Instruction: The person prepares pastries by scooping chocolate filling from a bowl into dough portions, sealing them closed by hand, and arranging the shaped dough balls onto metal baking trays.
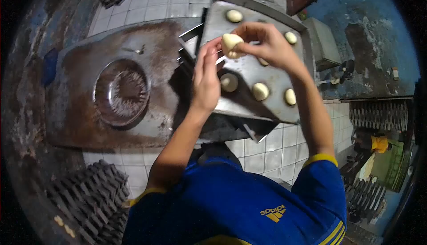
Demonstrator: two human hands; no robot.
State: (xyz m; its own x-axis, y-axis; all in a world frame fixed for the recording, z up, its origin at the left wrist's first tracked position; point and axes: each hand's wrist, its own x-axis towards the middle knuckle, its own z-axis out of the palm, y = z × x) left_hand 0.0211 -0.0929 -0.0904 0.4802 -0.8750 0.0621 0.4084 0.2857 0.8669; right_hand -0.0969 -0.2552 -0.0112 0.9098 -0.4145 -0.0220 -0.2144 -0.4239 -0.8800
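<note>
Over a metal baking tray [278, 73], my right hand [269, 44] pinches a pale dough ball [231, 43] between thumb and fingers. My left hand [207, 82] is raised on the ball's left side, palm turned inward and fingers stretched out. Its fingertips come close to the dough; whether they touch it I cannot tell. Several more dough balls lie spaced apart on the tray, among them one at the far end [235, 16], one in my left hand's shadow [229, 82] and one near the front [260, 91]. My right hand partly covers others.
Left of the tray, a clear round bowl [101, 94] stands on a worn metal table [75, 116]. Stacked dark slatted pieces [89, 196] are at lower left, and more slatted racks [378, 115] are at right. White tiles [284, 145] show beneath; a pale box [324, 44] stands beyond the tray.
</note>
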